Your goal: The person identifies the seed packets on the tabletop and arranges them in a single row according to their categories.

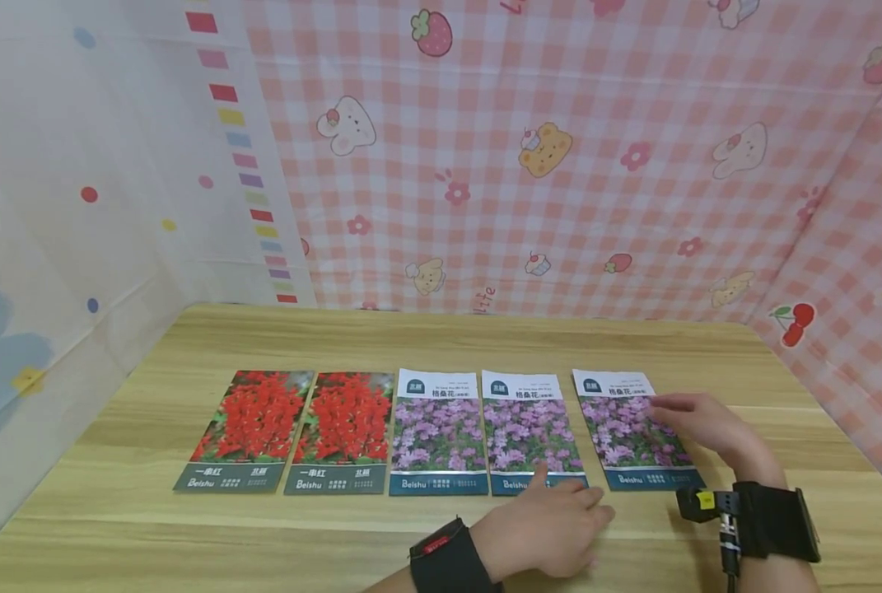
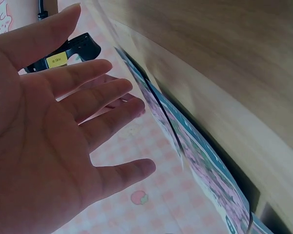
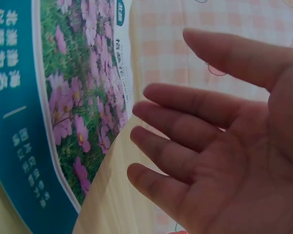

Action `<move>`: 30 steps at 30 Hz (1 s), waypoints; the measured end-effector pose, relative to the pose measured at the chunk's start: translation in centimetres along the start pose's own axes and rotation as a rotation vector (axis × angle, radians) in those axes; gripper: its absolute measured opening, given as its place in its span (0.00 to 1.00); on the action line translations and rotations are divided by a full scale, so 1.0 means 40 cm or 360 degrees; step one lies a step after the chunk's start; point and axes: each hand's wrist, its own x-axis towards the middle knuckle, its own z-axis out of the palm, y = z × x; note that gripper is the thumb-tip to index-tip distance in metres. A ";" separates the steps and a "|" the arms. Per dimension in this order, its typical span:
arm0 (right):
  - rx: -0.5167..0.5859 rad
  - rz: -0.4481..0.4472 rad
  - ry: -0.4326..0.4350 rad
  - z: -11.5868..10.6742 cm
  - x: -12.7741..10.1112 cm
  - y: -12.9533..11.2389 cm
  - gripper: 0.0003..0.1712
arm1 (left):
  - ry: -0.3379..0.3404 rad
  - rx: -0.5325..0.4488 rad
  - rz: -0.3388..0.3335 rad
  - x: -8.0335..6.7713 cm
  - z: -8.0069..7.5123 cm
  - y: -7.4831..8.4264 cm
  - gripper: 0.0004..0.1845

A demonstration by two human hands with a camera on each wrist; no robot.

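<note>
Two seed packets with red flowers, the far left one (image 1: 251, 420) and its neighbour (image 1: 346, 420), lie flat on the wooden table (image 1: 322, 543). To their right lie several packets with purple flowers: one in the middle (image 1: 438, 436), one beside it (image 1: 531, 428), and the rightmost (image 1: 633, 428), set apart by a gap. My left hand (image 1: 552, 527), fingers straight and spread, is over the lower edge of the second purple packet; its palm (image 2: 53, 146) holds nothing. Beside the rightmost packet is my right hand (image 1: 707, 424), fingers extended near its right edge; that palm (image 3: 234, 161) holds nothing either.
A pink checked cloth (image 1: 485, 198) with cartoon prints hangs behind the table. Pale printed cloth (image 1: 77, 247) covers the left side, and checked cloth (image 1: 863, 272) the right. A black strap with a small camera (image 1: 700, 502) is on the right wrist, another black strap (image 1: 451, 560) on the left.
</note>
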 end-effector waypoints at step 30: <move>-0.0120 -0.0129 -0.0205 0.018 0.006 -0.015 0.28 | -0.0128 0.0014 -0.0122 0.042 0.016 0.026 0.31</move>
